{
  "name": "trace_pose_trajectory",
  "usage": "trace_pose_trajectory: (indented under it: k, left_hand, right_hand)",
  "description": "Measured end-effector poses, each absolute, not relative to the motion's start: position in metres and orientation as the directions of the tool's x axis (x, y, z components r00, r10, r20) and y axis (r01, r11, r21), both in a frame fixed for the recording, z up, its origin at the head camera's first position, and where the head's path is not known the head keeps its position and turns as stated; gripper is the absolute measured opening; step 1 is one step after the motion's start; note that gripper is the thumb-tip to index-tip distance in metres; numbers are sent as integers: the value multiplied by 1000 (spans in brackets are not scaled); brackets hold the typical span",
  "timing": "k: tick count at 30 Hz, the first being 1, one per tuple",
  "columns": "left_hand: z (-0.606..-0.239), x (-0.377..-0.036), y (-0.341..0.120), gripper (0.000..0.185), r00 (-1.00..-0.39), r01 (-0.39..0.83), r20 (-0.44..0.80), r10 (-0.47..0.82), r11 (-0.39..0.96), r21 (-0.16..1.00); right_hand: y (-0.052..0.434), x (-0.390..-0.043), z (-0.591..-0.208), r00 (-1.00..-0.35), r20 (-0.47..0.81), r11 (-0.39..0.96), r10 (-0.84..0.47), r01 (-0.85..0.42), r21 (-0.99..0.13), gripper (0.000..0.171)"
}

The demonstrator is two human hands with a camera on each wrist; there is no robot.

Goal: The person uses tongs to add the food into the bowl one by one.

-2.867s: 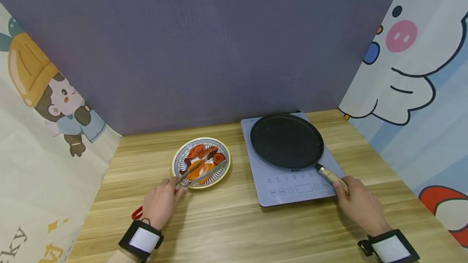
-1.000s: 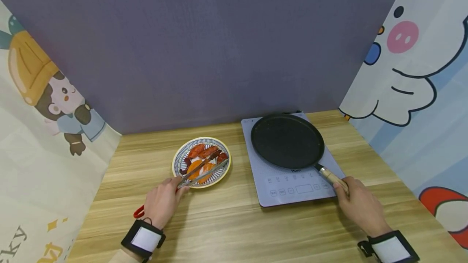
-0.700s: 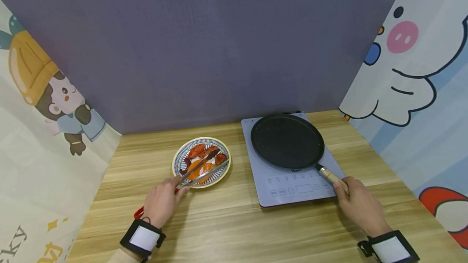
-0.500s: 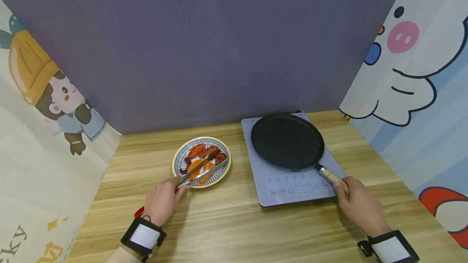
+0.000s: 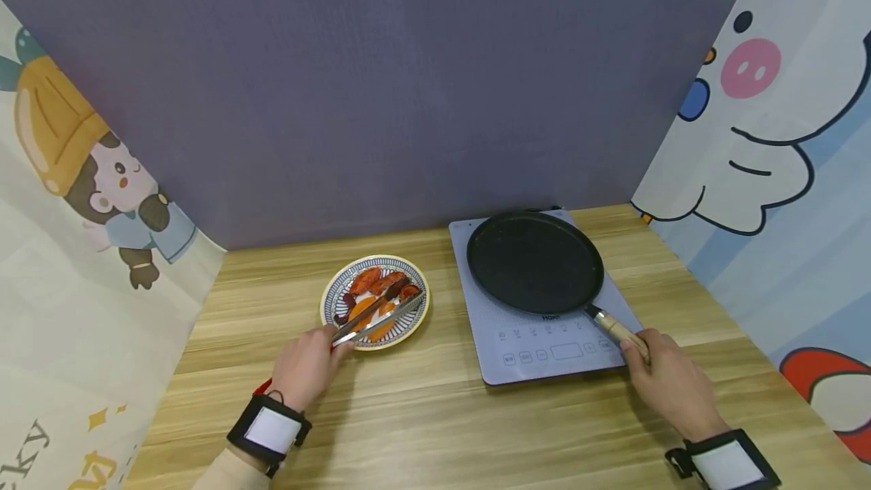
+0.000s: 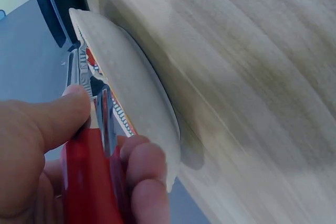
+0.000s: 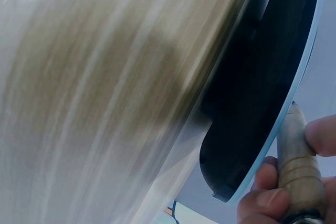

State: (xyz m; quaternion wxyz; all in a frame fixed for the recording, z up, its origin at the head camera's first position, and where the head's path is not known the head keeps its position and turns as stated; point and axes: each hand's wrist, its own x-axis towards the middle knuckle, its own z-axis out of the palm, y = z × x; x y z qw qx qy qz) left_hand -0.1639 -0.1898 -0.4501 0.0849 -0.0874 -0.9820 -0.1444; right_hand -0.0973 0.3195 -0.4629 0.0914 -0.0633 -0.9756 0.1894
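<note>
My left hand (image 5: 308, 369) grips red-handled metal tongs (image 6: 89, 177), whose arms reach over a patterned plate (image 5: 330, 301). On it lie reddish-brown sausage-like pieces (image 5: 365, 280), an orange-and-white piece like fried egg (image 5: 361, 310) and small dark red bits. A round reddish slice (image 5: 410, 291) sits between the tong tips at the plate's right side. In the left wrist view the plate's pale underside (image 6: 126, 66) hides most of the food. My right hand (image 5: 670, 380) is wrapped around the wooden handle (image 7: 299, 171) of a flat black pan (image 5: 534, 263), which bears no food.
Beneath the pan is a light grey-blue induction cooker (image 5: 486, 358) with a touch panel. Both stand on a wood-grain table (image 5: 435, 429). A grey wall (image 5: 422, 112) rises along the back, with cartoon-printed sheets at the left and right.
The left hand has shifted slightly forward and right, turning a little. The tong arms have drawn closer together around the reddish slice. The right hand and the pan have stayed put.
</note>
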Motion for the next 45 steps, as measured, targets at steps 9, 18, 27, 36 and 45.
trace_pose_trajectory:
  k: [9, 18, 27, 36, 45]
  left_hand:
    - [-450, -164, -188, 27, -965, 212, 204, 164, 947, 242]
    - [-453, -162, -188, 26, -964, 203, 220, 147, 945, 256]
    - [-455, -163, -187, 26, -964, 207, 216, 154, 945, 252]
    - [-457, -164, -188, 29, -963, 205, 226, 150, 947, 247]
    - [-458, -165, -190, 38, -964, 214, 214, 158, 939, 271]
  right_hand:
    - [319, -97, -463, -974, 164, 921, 156, 84, -382, 43]
    - [319, -97, -463, -974, 156, 920, 161, 91, -381, 45]
    - [319, -97, -464, -973, 167, 921, 159, 85, -380, 44]
    - [320, -98, -464, -973, 176, 921, 151, 74, -383, 43]
    - [319, -96, -461, -976, 160, 920, 149, 77, -383, 44]
